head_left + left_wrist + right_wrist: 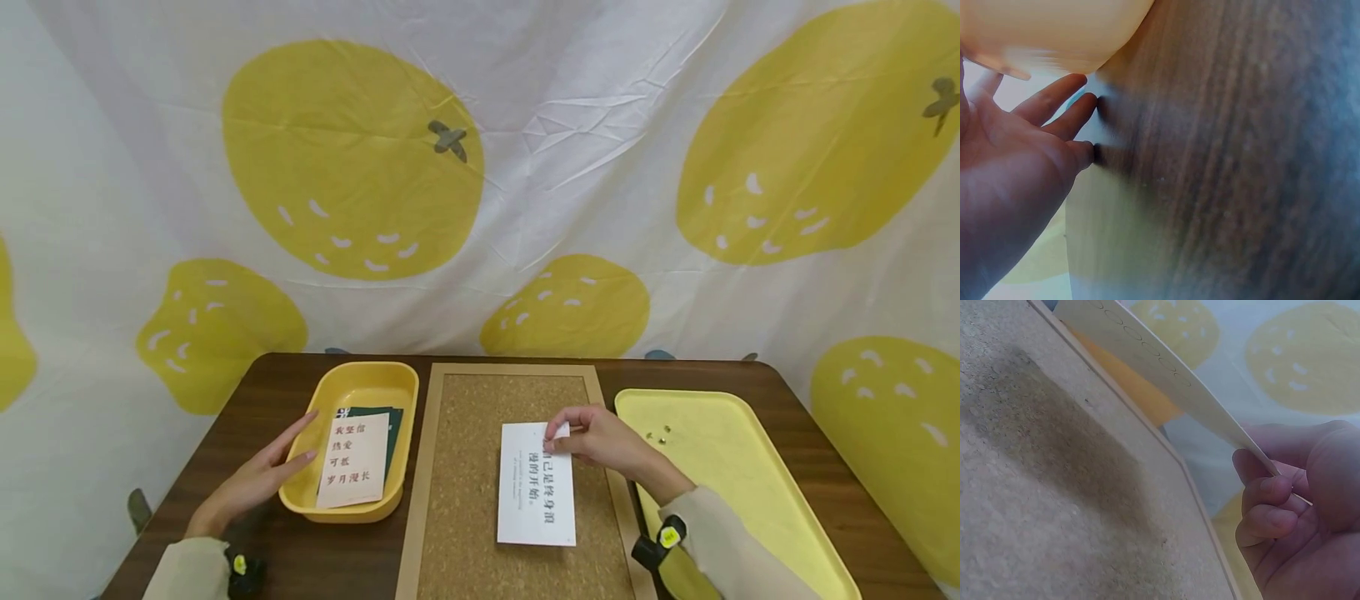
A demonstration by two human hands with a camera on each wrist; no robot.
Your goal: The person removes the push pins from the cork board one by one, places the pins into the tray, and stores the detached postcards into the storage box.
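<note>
My right hand [592, 437] pinches a white card [525, 500] with dark printed characters by its upper right edge. In the right wrist view the card [1191, 394] stands tilted above the corkboard [1054, 537], its shadow falling on the cork. Thumb and fingertips meet on its edge there. My left hand [251, 483] rests at the left rim of the yellow basin [411, 417], with fingers fairly straight. The left wrist view shows its lower fingertips at the tabletop beside the basin. Inside the basin, a cream card [356, 458] with reddish characters lies over dark green cards [395, 425].
A wood-framed corkboard [457, 467] lies mid-table, between the basin and a pale yellow tray [735, 467] on the right. Several small shiny pins [663, 432] lie in the tray. A lemon-patterned curtain [525, 167] hangs behind the dark wooden table [240, 417].
</note>
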